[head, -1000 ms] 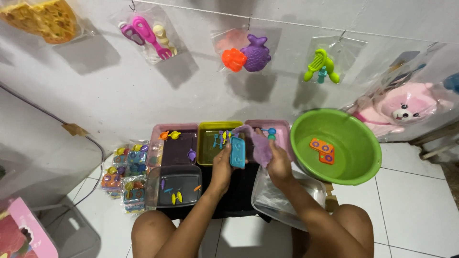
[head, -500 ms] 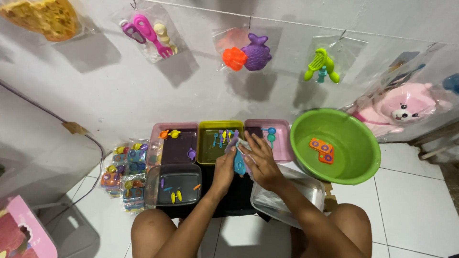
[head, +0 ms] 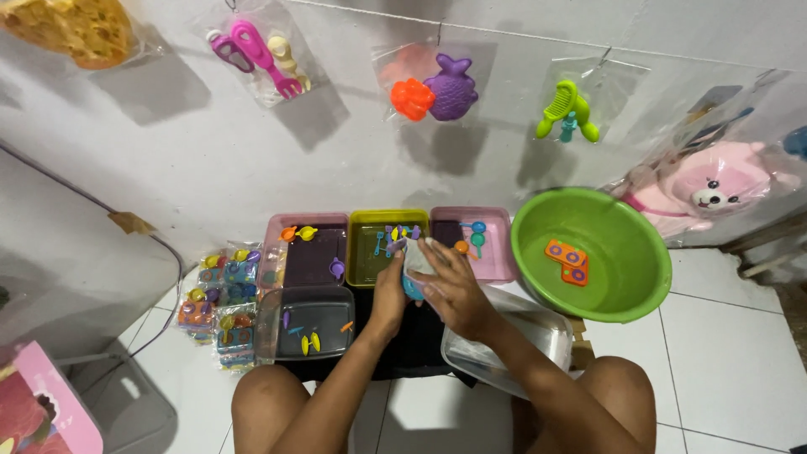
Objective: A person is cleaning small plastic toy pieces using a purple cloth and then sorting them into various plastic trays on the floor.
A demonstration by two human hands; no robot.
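A small blue toy (head: 411, 288) sits at the centre of the frame, just below the yellow tray. It is flat and roughly rectangular, made of bright blue plastic, and only its lower edge and a sliver of one side show. A pale purple cloth (head: 417, 259) is wrapped over its upper part, bunched and creased, with one end poking up toward the tray. Toy and cloth touch each other.

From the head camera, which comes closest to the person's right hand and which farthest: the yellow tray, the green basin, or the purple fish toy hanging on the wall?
Measured from the right hand:
1. Yellow tray, just ahead and to the left.
2. Green basin, off to the right on the floor.
3. Purple fish toy, hanging high on the wall, farthest.
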